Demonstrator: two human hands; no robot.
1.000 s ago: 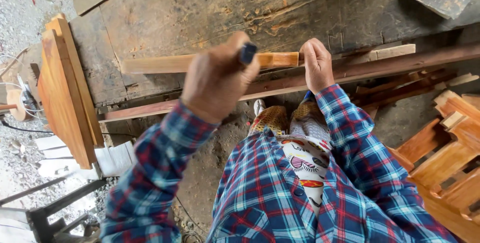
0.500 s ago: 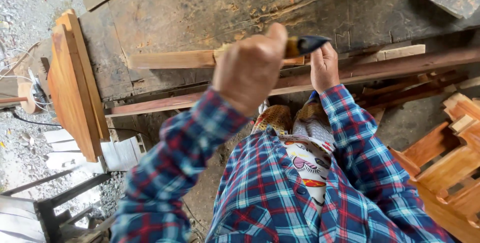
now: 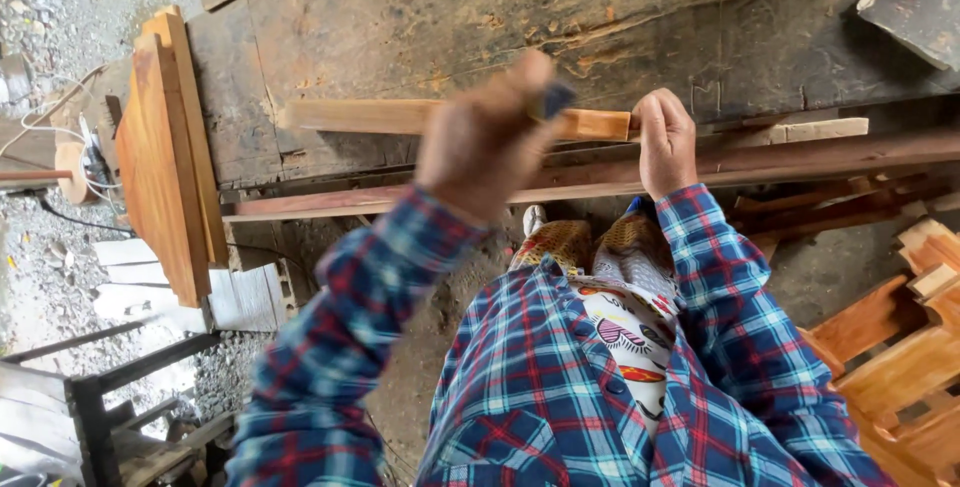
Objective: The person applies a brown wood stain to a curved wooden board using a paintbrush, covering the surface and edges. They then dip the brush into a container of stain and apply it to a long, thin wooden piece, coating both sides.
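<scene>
On the worn workbench [image 3: 420,17] in front of me lies a pale wooden strip [image 3: 380,117], set lengthwise along the near edge. My right hand [image 3: 668,142] is closed over its right end, pinning it down. My left hand [image 3: 485,142], blurred, is wrapped tight around a small dark block [image 3: 553,100] resting against the strip's top.

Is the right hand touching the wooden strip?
Touching. Head view shows the right hand pressed against the end of the wooden strip, no gap visible.
</scene>
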